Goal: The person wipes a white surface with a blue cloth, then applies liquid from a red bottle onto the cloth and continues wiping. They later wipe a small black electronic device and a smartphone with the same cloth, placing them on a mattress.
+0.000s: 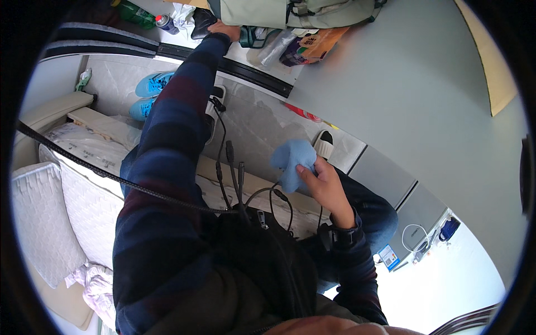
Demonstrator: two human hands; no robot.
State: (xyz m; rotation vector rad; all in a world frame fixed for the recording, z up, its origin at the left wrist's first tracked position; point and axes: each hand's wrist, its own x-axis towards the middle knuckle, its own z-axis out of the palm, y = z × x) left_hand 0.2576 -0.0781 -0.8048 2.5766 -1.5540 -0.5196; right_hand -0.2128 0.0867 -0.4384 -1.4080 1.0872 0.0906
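Observation:
My right hand (328,186) holds a crumpled light-blue cloth (293,163), thumb pressed on top, above the floor between my knees. My left arm stretches far forward, and my left hand (226,31) reaches onto a low white shelf (289,73). Its fingers touch a black plastic bag (204,23), just beside a grey-green backpack (255,14). Whether they grip the bag is hidden. Near that hand are a white plastic bag (183,19), a spray can with a red cap (166,24) and a green bottle (136,13).
A grey panel (398,83) rises at the right. An orange-and-purple package (314,46) lies under the backpack. Blue sneakers (153,86) stand on the tiled floor (259,117). Black cables (234,176) hang before my chest. A bed with white padding (90,205) is at the left.

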